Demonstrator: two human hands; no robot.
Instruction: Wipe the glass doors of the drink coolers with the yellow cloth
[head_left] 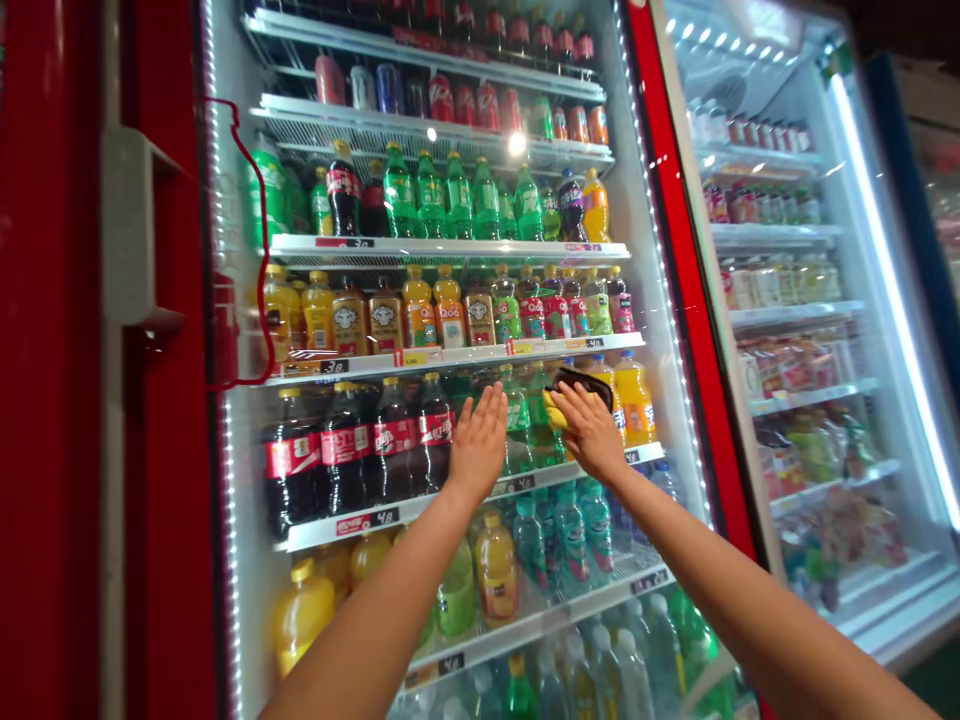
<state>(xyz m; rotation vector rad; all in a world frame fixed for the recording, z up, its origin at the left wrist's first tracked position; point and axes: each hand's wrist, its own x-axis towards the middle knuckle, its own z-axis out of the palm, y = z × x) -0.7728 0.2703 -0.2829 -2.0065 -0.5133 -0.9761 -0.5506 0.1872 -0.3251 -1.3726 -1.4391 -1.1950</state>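
Note:
A tall drinks fridge stands before me, its glass door [480, 360] shut, with lit shelves of bottles and cans behind it. My left hand [480, 440] is laid out flat at the glass, fingers together and straight, with nothing in it. To its right, my right hand [591, 428] presses a folded yellow and dark brown cloth [556, 412] against the pane. The fingers cover part of that cloth. Behind my hands are cola bottles [394, 440], green soda bottles [517, 420] and orange soda bottles [634, 402].
A grey door handle [139, 230] juts out from the red frame at the left. On the right, a second glass-fronted fridge [795, 260] holds packaged goods. Price strips [367, 520] line the shelf edges. Light reflections and a red outline show on the glass.

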